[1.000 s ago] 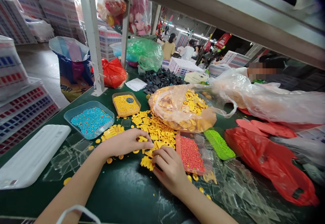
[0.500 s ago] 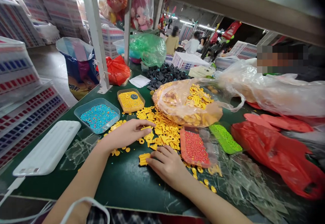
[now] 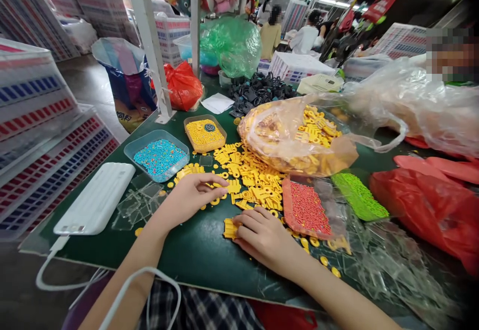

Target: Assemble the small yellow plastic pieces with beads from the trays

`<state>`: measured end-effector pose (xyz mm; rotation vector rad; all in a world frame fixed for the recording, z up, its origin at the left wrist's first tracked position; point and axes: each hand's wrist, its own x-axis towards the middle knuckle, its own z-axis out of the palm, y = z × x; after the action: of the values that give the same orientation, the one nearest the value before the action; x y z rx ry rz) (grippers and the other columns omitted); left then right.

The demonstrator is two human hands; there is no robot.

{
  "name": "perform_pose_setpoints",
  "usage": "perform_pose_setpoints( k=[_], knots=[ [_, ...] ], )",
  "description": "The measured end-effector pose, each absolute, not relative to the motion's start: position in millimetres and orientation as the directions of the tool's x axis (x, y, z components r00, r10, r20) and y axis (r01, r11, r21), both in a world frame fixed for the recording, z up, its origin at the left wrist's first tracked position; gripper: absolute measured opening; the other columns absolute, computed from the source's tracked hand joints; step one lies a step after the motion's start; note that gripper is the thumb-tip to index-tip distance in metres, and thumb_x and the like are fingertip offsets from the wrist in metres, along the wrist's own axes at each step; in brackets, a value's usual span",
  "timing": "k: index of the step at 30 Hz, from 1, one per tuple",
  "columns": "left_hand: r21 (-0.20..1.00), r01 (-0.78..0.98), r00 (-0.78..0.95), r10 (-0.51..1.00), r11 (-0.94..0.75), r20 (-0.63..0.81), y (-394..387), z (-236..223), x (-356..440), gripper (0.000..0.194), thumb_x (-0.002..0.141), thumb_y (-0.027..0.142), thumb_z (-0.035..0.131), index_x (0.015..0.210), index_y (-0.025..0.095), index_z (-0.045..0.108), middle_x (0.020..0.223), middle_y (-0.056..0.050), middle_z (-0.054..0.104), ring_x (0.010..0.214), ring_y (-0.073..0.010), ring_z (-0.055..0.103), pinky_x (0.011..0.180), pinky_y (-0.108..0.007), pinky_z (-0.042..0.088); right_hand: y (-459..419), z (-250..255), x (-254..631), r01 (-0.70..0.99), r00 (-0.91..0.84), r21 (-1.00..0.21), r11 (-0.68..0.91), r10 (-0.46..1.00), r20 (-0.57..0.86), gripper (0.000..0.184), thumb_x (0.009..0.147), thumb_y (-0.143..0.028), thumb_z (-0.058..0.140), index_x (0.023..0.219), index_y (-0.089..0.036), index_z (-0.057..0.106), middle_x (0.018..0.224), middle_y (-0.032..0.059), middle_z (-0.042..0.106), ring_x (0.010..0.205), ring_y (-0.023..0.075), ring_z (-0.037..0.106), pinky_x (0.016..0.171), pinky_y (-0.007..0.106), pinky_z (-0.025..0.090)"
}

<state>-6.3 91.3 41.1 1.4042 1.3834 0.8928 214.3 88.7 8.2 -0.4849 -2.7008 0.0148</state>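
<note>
Where a bulging bag (image 3: 275, 130) and a red bead tray (image 3: 287, 203) crowd the bench (image 3: 205, 255), our left hand (image 3: 190, 198) arches beside loose yellow parts (image 3: 262, 185); whether its fingertips grip one, we cannot tell. Our right hand (image 3: 264, 240) pinches a ribbed yellow piece (image 3: 229, 228), one end hidden under fingers. We note crinkled, translucent bag film and some ring-shaped parts.
</note>
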Motion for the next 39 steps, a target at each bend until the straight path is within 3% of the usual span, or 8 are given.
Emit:
perform_pose_setpoints(
  k=[5, 13, 20, 24, 28, 32, 35, 39],
  knots=[
    [0.847, 0.532, 0.249, 0.952, 0.018, -0.176, 88, 35, -4, 0.034, 0.09, 0.041, 0.048, 0.114, 0.02, 0.061, 0.073, 0.0, 0.068, 0.068, -0.0178, 0.065, 0.067, -0.028, 0.05, 85, 10, 212, 0.324, -0.866, -0.025, 0.946, 0.307, 0.396, 0.026, 0.1, -0.016, 0.036, 0.098, -0.02, 0.062, 0.113, 0.0011, 0.069, 0.11, 0.017, 0.056, 0.093, 0.032, 0.041],
    [0.762, 0.645, 0.331, 0.922, -0.066, -0.2, 87, 36, -2, 0.019, 0.09, 0.027, 0.052, 0.1, 0.019, 0.066, 0.104, -0.004, 0.072, 0.094, -0.02, 0.066, 0.085, -0.028, 0.046, 73, 8, 205, 0.44, -0.838, -0.125, 0.889, 0.456, 0.3, 0.028, 0.093, -0.04, 0.055, 0.115, -0.024, 0.06, 0.109, 0.0053, 0.066, 0.102, 0.0225, 0.056, 0.089, 0.038, 0.042],
    [0.726, 0.676, 0.354, 0.919, -0.124, -0.172, 88, 34, 5, 0.018, 0.088, 0.02, 0.057, 0.099, 0.018, 0.071, 0.099, -0.003, 0.075, 0.087, -0.0179, 0.067, 0.083, -0.027, 0.047, 64, 0, 200, 0.515, -0.761, -0.116, 0.849, 0.515, 0.394, 0.021, 0.09, -0.04, 0.061, 0.082, -0.02, 0.058, 0.088, 0.0033, 0.063, 0.083, 0.0201, 0.054, 0.078, 0.035, 0.041],
    [0.748, 0.649, 0.347, 0.93, -0.143, -0.122, 88, 32, 6, 0.018, 0.089, 0.024, 0.057, 0.099, 0.019, 0.071, 0.097, -0.002, 0.075, 0.083, -0.0166, 0.066, 0.081, -0.026, 0.048, 68, -3, 201, 0.535, -0.763, -0.053, 0.843, 0.509, 0.399, 0.004, 0.09, -0.019, 0.056, 0.086, -0.019, 0.058, 0.088, 0.0037, 0.064, 0.085, 0.0201, 0.055, 0.078, 0.034, 0.041],
    [0.744, 0.65, 0.361, 0.924, -0.153, -0.126, 87, 33, 6, 0.018, 0.089, 0.025, 0.056, 0.099, 0.02, 0.07, 0.094, -0.001, 0.075, 0.085, -0.0171, 0.066, 0.081, -0.026, 0.048, 76, -3, 207, 0.537, -0.768, 0.001, 0.843, 0.488, 0.415, 0.018, 0.086, -0.007, 0.051, 0.094, -0.019, 0.06, 0.098, 0.0055, 0.066, 0.091, 0.0206, 0.055, 0.081, 0.033, 0.042],
    [0.743, 0.655, 0.381, 0.91, -0.139, -0.165, 88, 31, 6, 0.016, 0.087, 0.021, 0.059, 0.097, 0.02, 0.072, 0.098, -0.002, 0.075, 0.09, -0.0185, 0.067, 0.084, -0.027, 0.047, 75, 0, 207, 0.584, -0.724, -0.111, 0.804, 0.578, 0.377, 0.011, 0.088, -0.029, 0.059, 0.096, -0.021, 0.06, 0.102, 0.0056, 0.065, 0.096, 0.0231, 0.055, 0.087, 0.039, 0.042],
    [0.733, 0.663, 0.392, 0.905, -0.154, -0.165, 89, 29, 6, 0.014, 0.087, 0.021, 0.061, 0.095, 0.019, 0.073, 0.1, -0.004, 0.074, 0.093, -0.0194, 0.067, 0.086, -0.028, 0.047, 71, -1, 204, 0.644, -0.675, -0.128, 0.754, 0.64, 0.368, 0.029, 0.084, -0.05, 0.063, 0.091, -0.022, 0.059, 0.095, 0.0056, 0.064, 0.092, 0.0244, 0.056, 0.083, 0.04, 0.043],
    [0.712, 0.685, 0.378, 0.911, -0.157, -0.162, 91, 28, 4, 0.013, 0.086, 0.019, 0.062, 0.091, 0.017, 0.074, 0.099, -0.006, 0.073, 0.092, -0.0196, 0.066, 0.085, -0.028, 0.047, 73, -6, 203, 0.628, -0.692, -0.097, 0.773, 0.61, 0.385, 0.012, 0.089, -0.032, 0.059, 0.096, -0.023, 0.06, 0.096, 0.0044, 0.064, 0.092, 0.0224, 0.056, 0.083, 0.037, 0.043]
  ],
)
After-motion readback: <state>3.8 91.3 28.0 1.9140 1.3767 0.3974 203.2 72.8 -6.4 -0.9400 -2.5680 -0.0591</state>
